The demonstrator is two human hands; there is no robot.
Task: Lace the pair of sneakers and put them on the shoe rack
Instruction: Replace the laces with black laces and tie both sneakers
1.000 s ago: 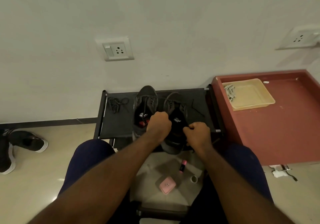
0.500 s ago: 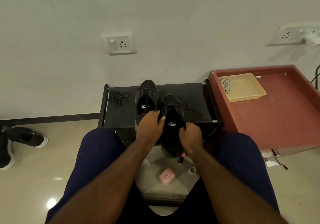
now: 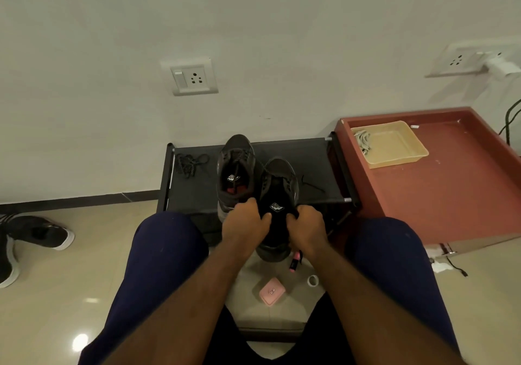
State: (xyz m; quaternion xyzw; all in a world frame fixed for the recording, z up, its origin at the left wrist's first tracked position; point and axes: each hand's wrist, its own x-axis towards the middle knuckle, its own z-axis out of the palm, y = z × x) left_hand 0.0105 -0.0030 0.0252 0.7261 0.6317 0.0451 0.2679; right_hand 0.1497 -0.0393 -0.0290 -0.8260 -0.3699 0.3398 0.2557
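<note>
Sneaker (image 3: 279,178): judged light, soft; collar was my best hold.
Left hand (image 3: 245,225), right hand (image 3: 306,225): curled round collar.

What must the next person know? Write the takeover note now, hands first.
Left hand and right hand both grip the near sneaker at its collar, heel overhanging the front edge of the shoe rack.
The far sneaker stands on the rack top.
A bundled lace lies at the rack's left end, a second loose lace at the right.
Done: one sneaker racked. Left: thread the loose laces, set the held sneaker beside its mate.
</note>
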